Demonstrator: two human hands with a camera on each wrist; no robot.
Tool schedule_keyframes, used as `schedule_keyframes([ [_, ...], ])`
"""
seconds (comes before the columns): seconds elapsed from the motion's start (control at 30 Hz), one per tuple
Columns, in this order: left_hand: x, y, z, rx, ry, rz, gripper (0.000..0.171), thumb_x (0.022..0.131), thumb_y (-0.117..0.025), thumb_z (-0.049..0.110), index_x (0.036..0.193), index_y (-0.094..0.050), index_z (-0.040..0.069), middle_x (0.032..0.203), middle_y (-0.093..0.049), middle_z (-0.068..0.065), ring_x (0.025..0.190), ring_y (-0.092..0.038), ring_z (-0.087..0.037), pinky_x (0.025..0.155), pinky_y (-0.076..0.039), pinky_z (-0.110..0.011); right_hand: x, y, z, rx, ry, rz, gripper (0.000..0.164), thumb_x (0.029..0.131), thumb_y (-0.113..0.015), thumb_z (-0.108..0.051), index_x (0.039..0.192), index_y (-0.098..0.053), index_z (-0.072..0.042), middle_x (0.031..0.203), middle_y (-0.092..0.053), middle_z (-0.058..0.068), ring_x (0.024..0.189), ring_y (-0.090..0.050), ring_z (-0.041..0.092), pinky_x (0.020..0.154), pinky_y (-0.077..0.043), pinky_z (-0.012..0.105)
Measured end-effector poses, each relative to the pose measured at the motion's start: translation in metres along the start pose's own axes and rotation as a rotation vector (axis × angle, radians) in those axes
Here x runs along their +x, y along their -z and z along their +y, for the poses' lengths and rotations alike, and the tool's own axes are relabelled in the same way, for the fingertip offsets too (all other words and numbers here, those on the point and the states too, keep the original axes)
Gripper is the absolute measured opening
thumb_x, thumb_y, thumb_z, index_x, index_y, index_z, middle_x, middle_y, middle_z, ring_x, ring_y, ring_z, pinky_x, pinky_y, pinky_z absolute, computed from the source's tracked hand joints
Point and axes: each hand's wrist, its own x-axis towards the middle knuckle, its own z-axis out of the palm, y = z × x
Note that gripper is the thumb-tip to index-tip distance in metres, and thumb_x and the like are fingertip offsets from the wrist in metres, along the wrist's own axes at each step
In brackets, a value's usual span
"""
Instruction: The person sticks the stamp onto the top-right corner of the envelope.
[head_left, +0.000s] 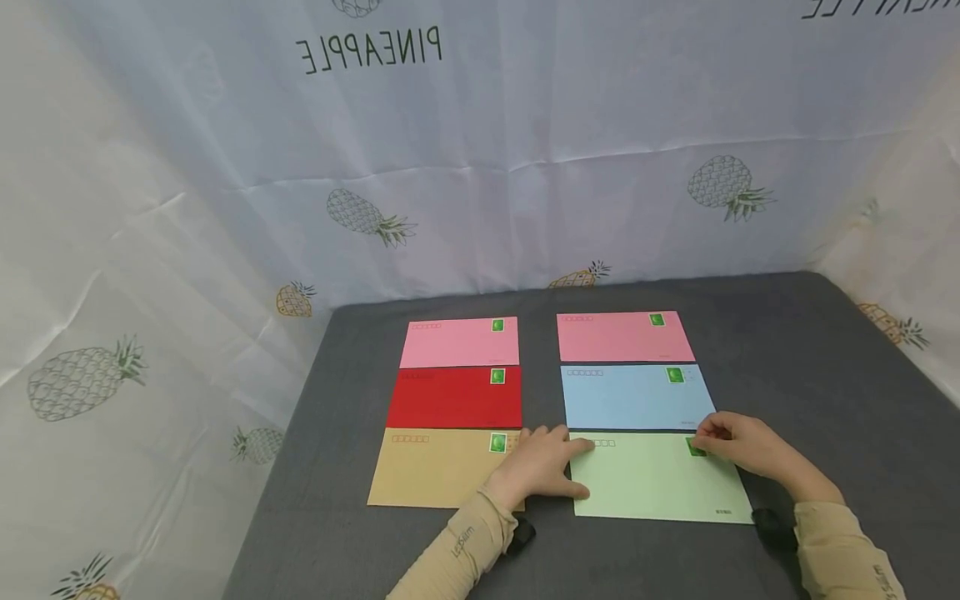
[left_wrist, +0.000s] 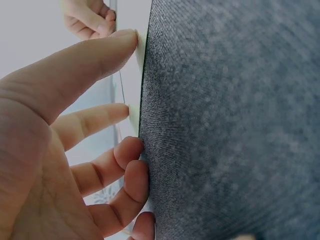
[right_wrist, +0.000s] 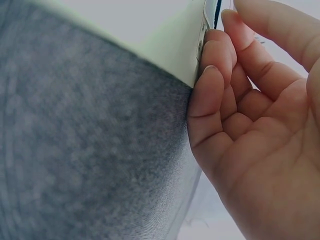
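A light green envelope (head_left: 652,487) lies flat on the grey tabletop, nearest the person on the right side. My left hand (head_left: 538,467) holds it down at its left edge, thumb and index finger spread apart on the paper. In the left wrist view, the other fingers of that hand (left_wrist: 75,145) bend loosely at the table surface. At the envelope's upper right corner, my right hand (head_left: 742,447) pinches a small green stamp (head_left: 696,450), which the fingertips partly cover. The right wrist view shows curled fingers (right_wrist: 212,85) beside the envelope's corner; the stamp is hidden there.
Beyond the green envelope lie a blue envelope (head_left: 630,400) and a pink envelope (head_left: 622,340), both stamped. The left column holds a stamped tan envelope (head_left: 427,475), partly under the left forearm, a red envelope (head_left: 442,400) and another pink envelope (head_left: 457,346). A pineapple-print curtain (head_left: 510,217) hangs behind.
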Motion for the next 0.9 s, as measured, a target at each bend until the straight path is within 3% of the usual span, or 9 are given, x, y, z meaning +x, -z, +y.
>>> schedule_keyframes([
  [0.17, -0.002, 0.001, 0.001, -0.017, -0.006, 0.020, 0.056, 0.077, -0.070, 0.046, 0.129, -0.055, 0.033, 0.105, -0.059, 0.003, 0.083, -0.050, -0.008, 0.075, -0.040, -0.031, 0.001, 0.003, 0.002, -0.006, -0.014, -0.008, 0.027, 0.086, -0.063, -0.040, 0.086, -0.064, -0.013, 0.076, -0.055, -0.002, 0.067, -0.044, 0.004, 0.059, -0.036, 0.022],
  [0.37, -0.006, 0.001, 0.001, -0.024, -0.003, 0.090, 0.049, 0.080, -0.068, 0.044, 0.125, -0.058, 0.029, 0.102, -0.059, 0.003, 0.081, -0.049, -0.007, 0.078, -0.042, -0.032, -0.002, 0.008, 0.001, -0.017, -0.029, -0.002, 0.031, 0.087, -0.061, -0.042, 0.089, -0.064, -0.012, 0.078, -0.056, -0.001, 0.069, -0.043, 0.005, 0.059, -0.035, 0.023],
  [0.6, -0.006, 0.004, -0.001, 0.047, -0.037, 0.170, 0.047, 0.080, -0.067, 0.045, 0.123, -0.060, 0.028, 0.091, -0.057, 0.003, 0.072, -0.042, -0.004, 0.064, -0.028, -0.020, -0.004, 0.017, -0.006, -0.017, 0.006, 0.052, 0.028, 0.089, -0.060, -0.038, 0.095, -0.064, -0.010, 0.082, -0.059, 0.000, 0.069, -0.044, 0.003, 0.059, -0.037, 0.022],
  [0.9, -0.007, 0.017, -0.012, 0.199, -0.066, 0.321, 0.046, 0.089, -0.055, 0.049, 0.130, -0.054, 0.029, 0.093, -0.054, 0.005, 0.077, -0.038, -0.005, 0.065, -0.024, -0.017, -0.001, 0.031, -0.014, -0.030, 0.075, 0.134, 0.025, 0.089, -0.061, -0.033, 0.099, -0.064, -0.010, 0.087, -0.062, 0.002, 0.069, -0.044, 0.001, 0.059, -0.040, 0.021],
])
